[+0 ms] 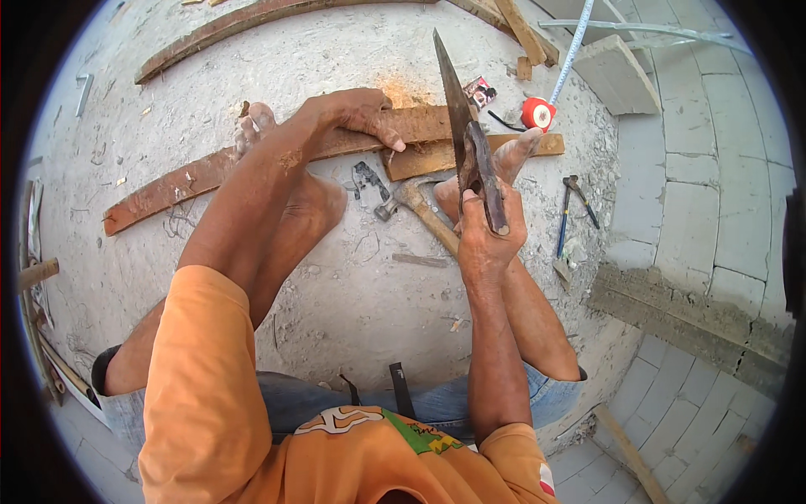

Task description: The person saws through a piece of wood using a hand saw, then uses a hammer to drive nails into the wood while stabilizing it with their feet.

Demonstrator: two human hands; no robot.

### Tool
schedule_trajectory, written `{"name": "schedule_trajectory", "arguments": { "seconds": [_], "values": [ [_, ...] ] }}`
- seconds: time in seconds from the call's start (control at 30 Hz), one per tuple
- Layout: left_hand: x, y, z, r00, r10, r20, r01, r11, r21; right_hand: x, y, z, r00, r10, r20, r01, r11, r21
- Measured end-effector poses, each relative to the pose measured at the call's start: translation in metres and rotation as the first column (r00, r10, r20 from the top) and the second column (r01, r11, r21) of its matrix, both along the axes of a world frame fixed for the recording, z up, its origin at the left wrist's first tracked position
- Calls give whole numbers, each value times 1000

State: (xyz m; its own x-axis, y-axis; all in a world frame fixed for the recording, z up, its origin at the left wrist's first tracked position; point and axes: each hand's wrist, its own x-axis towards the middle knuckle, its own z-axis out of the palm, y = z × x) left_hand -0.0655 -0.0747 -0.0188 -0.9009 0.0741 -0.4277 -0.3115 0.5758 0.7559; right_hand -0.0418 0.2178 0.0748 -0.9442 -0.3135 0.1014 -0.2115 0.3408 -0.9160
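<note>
A long brown wooden plank (176, 185) lies slantwise on the dusty floor. My left hand (365, 116) grips its right part from above, the thumb on the near edge. In my right hand (491, 231) is a handsaw (460, 105), held by its dark wooden handle with the blade pointing up and away. The blade passes in front of the plank's right end; whether it touches the wood I cannot tell. A shorter wooden piece (428, 160) lies beside that end, partly under my right foot. My left foot rests against the plank. Below lies a hammer (424, 214), its handle end hidden by my right hand.
A red tape measure (538, 113) with its blade drawn out lies beyond my right foot. Pincers (564, 218) with blue handles are at the right. Long timber (252, 29) crosses the far floor. A grey block (617, 76) stands near the right wall.
</note>
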Motion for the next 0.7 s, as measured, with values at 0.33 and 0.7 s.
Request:
{"name": "schedule_trajectory", "arguments": {
  "seconds": [0.33,0.7],
  "values": [
    [3,27,34,989,-147,6,145,962,-231,-11,7,-10,983,28,-182,-24,999,24],
    [5,31,17,990,-88,108,113,962,-249,-15,-14,-18,999,32,-41,-33,999,-30]
  ]
}}
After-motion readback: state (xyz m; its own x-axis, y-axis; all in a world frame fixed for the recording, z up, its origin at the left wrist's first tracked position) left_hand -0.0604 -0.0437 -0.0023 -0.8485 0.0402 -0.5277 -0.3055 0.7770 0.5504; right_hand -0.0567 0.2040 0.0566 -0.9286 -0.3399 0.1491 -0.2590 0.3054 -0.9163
